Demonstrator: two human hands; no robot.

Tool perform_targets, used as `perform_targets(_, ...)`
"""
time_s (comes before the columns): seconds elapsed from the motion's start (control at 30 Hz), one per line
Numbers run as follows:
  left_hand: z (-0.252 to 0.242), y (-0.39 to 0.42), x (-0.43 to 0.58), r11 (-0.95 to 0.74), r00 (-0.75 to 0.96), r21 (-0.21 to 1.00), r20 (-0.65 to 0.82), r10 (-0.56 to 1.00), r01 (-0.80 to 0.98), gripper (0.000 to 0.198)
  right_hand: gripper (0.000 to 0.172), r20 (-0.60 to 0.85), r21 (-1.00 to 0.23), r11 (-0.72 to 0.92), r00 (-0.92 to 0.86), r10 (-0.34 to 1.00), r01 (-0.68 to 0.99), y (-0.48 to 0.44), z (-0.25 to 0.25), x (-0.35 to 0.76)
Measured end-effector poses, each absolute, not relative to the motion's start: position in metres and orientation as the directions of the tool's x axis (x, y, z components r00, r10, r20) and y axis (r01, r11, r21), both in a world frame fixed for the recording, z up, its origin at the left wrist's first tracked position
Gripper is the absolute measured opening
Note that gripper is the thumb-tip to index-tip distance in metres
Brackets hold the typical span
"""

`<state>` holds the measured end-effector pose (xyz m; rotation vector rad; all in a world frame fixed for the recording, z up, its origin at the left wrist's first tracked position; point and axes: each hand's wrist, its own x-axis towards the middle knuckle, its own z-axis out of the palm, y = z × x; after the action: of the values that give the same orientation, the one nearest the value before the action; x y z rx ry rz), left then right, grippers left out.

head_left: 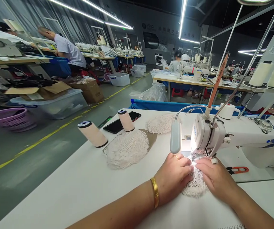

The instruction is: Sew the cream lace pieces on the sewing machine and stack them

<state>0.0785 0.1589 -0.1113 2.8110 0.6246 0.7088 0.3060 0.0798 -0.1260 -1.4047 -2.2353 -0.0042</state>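
My left hand (174, 176) and my right hand (217, 178) lie side by side on a piece of white net fabric (195, 187), fingers pressed down flat on it at the needle of the white sewing machine (234, 133). The fingertips almost meet under the machine's bright lamp (176, 136). A gold bangle sits on my left wrist and a ring on one left finger. The needle itself is hidden in the glare.
Further left on the white table (79, 187) lie two more net pieces (127, 148), two thread cones (92, 133) and a black phone (118, 124). Orange snips (238, 169) lie right of my hands. Other people sit at machines behind; bins and boxes stand along the aisle at left.
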Motion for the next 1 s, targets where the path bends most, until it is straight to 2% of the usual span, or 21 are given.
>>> perform_targets(0.27, -0.111, 0.156, 0.077, -0.921, 0.797, 0.220, 0.461, 0.390, 0.323, 0.009, 0.048, 0.421, -0.238, 0.468, -0.344, 0.839, 0.851, 0.080, -0.124, 0.304)
perform_targets(0.47, -0.109, 0.162, 0.077, -0.912, 0.791, 0.203, 0.455, 0.410, 0.356, 0.010, 0.050, 0.418, -0.236, 0.434, -0.312, 0.853, 0.870, 0.080, -0.126, 0.304)
perform_targets(0.7, -0.106, 0.154, 0.074, -0.959, 0.828, 0.205, 0.489, 0.274, 0.196, 0.013, 0.041, 0.440, -0.297, 0.581, -0.431, 0.788, 0.758, 0.072, -0.114, 0.303)
perform_targets(1.0, -0.111, 0.167, 0.074, -0.942, 0.821, 0.218, 0.464, 0.331, 0.257, 0.013, 0.046, 0.437, -0.306, 0.557, -0.406, 0.802, 0.772, 0.076, -0.119, 0.302)
